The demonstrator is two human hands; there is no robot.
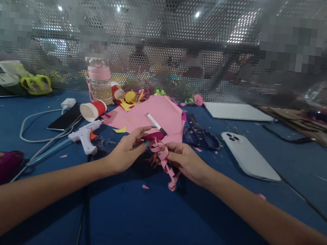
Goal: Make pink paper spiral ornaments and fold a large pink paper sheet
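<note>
Both of my hands meet over the blue table (153, 222) on a curled pink paper strip (166, 165). My left hand (127, 150) pinches its upper end, next to a dark magenta piece (154, 136). My right hand (184, 160) grips the strip from the right, and the strip's loose spiral end hangs down to the table. A pink paper sheet (158, 116) lies just behind my hands with a white marker (156, 123) on it.
A white glue gun (85, 134), a red paper cup (93, 110) on its side, a dark phone (66, 118) with a white cable and a pink bottle (99, 80) lie left. Scissors (201, 136), a white phone (249, 155) and a white board (237, 111) lie right. Perforated metal screen (172, 41) behind.
</note>
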